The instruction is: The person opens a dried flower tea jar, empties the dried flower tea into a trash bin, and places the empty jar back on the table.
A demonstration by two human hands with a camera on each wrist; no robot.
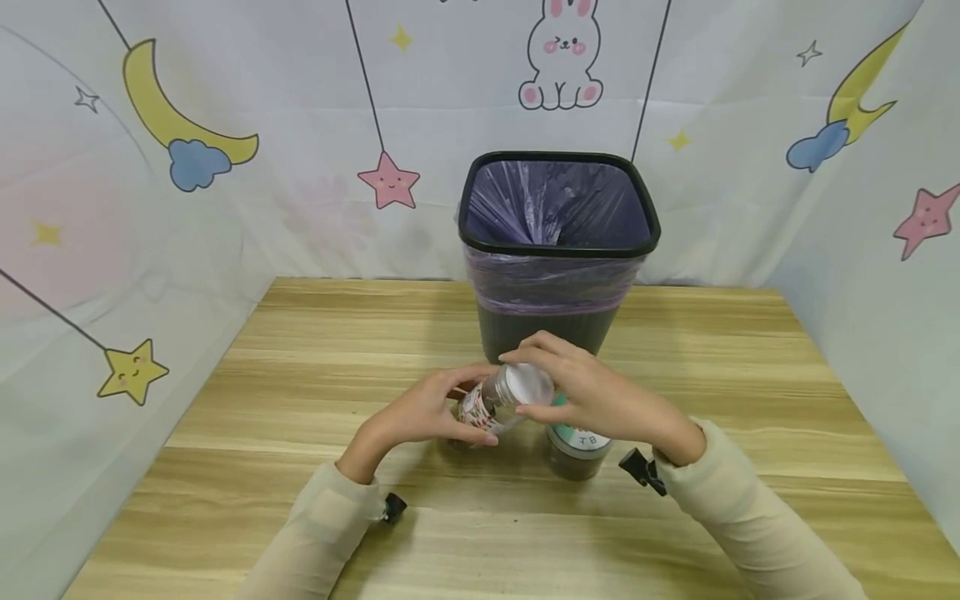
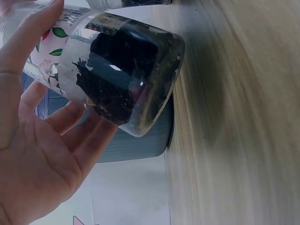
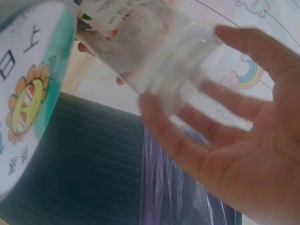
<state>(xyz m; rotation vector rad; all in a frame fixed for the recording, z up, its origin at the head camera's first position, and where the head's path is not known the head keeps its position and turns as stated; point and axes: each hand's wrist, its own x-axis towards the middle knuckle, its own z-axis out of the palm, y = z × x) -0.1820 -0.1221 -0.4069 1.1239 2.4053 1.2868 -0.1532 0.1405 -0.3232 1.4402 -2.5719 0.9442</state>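
Observation:
My left hand (image 1: 420, 408) grips a clear jar (image 2: 122, 70) by its sides, thumb on one side and fingers on the other. The jar has a label with flowers and green leaves, and dark dried pieces lie inside toward its base. It is tilted over the table, its top leaning right. My right hand (image 1: 592, 392) holds the jar's pale lid (image 1: 529, 383) between thumb and fingers, blurred in the right wrist view. Just below the right hand stands a second jar (image 1: 576, 464), with a white and green printed lid (image 3: 33, 93).
Behind the hands is a dark bin (image 1: 558, 333) with a black rim, lined with a purple bag (image 1: 502, 200). The wooden table (image 1: 315, 333) is bordered by a white cloth (image 1: 315, 108) printed with moons, stars and a rabbit. Both wrists carry small black clips.

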